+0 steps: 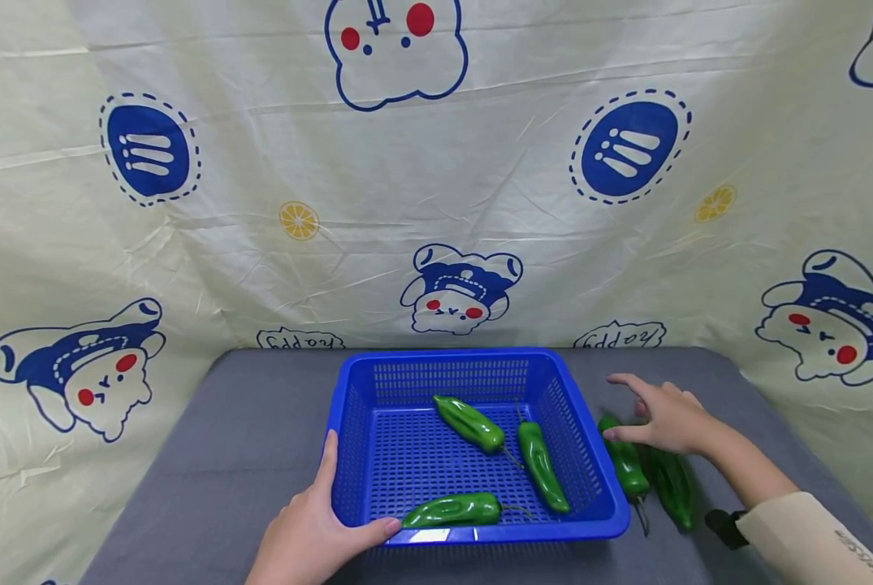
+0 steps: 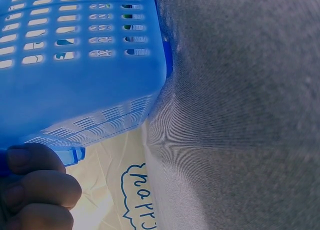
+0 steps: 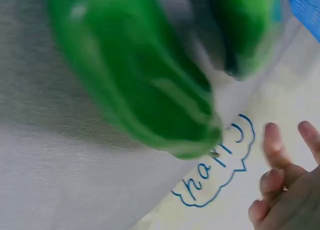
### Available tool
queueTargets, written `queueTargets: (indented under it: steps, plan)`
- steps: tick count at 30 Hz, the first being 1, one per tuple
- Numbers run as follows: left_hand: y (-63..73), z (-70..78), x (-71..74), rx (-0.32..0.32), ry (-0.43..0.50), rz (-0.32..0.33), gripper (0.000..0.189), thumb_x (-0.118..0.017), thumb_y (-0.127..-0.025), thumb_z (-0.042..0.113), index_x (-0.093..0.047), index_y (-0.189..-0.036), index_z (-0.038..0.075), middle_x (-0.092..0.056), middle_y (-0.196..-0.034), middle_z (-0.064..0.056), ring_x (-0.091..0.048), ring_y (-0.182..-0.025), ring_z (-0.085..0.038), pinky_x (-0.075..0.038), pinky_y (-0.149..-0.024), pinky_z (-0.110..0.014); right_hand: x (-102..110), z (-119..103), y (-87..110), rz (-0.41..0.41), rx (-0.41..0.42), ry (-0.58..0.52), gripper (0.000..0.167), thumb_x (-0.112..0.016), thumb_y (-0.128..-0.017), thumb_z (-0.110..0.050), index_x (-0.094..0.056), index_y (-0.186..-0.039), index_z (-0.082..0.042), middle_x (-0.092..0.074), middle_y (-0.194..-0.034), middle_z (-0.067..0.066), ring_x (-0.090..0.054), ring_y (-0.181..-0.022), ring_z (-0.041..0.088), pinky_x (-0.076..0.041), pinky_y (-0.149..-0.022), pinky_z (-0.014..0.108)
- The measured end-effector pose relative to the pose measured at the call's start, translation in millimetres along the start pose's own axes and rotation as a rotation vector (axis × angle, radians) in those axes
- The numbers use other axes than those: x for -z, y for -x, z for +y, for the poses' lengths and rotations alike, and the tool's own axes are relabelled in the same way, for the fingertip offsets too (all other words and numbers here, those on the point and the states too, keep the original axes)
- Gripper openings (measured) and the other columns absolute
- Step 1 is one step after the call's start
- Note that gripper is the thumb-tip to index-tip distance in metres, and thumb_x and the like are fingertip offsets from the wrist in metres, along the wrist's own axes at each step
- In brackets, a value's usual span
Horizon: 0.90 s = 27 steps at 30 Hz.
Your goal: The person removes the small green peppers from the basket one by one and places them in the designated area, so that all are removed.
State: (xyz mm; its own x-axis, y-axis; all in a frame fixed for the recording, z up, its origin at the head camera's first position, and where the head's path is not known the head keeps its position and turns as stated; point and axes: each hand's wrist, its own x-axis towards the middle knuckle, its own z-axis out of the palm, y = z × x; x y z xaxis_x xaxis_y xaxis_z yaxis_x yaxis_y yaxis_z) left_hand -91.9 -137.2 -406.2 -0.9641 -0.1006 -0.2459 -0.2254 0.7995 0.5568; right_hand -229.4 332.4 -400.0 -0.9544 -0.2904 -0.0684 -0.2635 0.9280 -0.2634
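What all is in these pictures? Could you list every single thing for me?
Basket: one, blue, on the table
Peppers in the basket: three, green, lying apart on its floor
Loose peppers: two, green, on the table right of the basket
Table: one, grey top, under the basket
Backdrop: cream cloth with blue, red and yellow prints, behind and beside the table
Dark object: one, black, by the right wrist; unclear what
Sleeve: one, beige, on the right arm
Left hand: one, bare, gripping the basket's near left corner
Right hand: one, bare, fingers spread near the loose peppers
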Motion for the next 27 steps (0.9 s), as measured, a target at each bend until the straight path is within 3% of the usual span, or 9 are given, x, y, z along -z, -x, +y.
queueTargets:
  steps: [6, 13, 18, 23, 27]
  plan:
    - [0.0, -0.7, -0.4, -0.003, -0.001, 0.003, 0.14, -0.073, -0.06, 0.082, 0.004, -0.161, 0.025, -0.063, -0.129, -0.026, -0.067, -0.102, -0.039, -0.052, -0.078, -0.06, 14, -16, -11.4, 0.125, 0.054, -0.163, 0.078, -0.073, -0.087, -0.049, -0.043, -0.145, -0.006, -0.063, -0.113, 0.016, -0.047, -0.067, 0.015, -0.038, -0.059, 0.03]
    - [-0.7, -0.1, -0.6, 0.002, 0.007, 0.0, 0.139, -0.074, -0.06, 0.08, 0.004, -0.161, 0.025, -0.062, -0.129, -0.027, -0.067, -0.102, -0.039, -0.052, -0.077, -0.061, 27, -49, -25.3, 0.188, 0.121, -0.312, 0.071, -0.073, -0.089, -0.044, -0.045, -0.146, -0.013, -0.06, -0.132, 0.01, -0.048, -0.078, 0.018, -0.041, -0.06, 0.028]
    - [-0.5, 0.3, -0.8, 0.001, 0.013, -0.001, 0.14, -0.075, -0.06, 0.08, 0.004, -0.161, 0.024, -0.063, -0.128, -0.027, -0.067, -0.101, -0.039, -0.052, -0.077, -0.061, 36, -78, -32.5, 0.158, 0.216, -0.403, 0.068, -0.073, -0.09, -0.038, -0.044, -0.147, -0.015, -0.056, -0.141, 0.009, -0.059, -0.097, 0.022, -0.053, -0.081, 0.035]
    - [-0.5, 0.4, -0.6, 0.006, 0.011, 0.0, 0.14, -0.075, -0.06, 0.08, 0.004, -0.161, 0.024, -0.062, -0.128, -0.027, -0.067, -0.102, -0.04, -0.052, -0.077, -0.062, 41, -109, -40.4, 0.104, 0.308, -0.497, 0.067, -0.074, -0.09, -0.031, -0.044, -0.148, -0.013, -0.052, -0.147, 0.013, -0.06, -0.12, 0.033, -0.049, -0.098, 0.054]
    - [-0.4, 0.2, -0.7, 0.005, 0.007, 0.004, 0.14, -0.075, -0.06, 0.08, 0.003, -0.161, 0.024, -0.063, -0.128, -0.027, -0.067, -0.102, -0.039, -0.052, -0.077, -0.062, 36, -131, -47.8, 0.043, 0.334, -0.546, 0.07, -0.076, -0.088, -0.034, -0.044, -0.148, -0.015, -0.052, -0.147, 0.011, -0.056, -0.129, 0.032, -0.045, -0.104, 0.056]
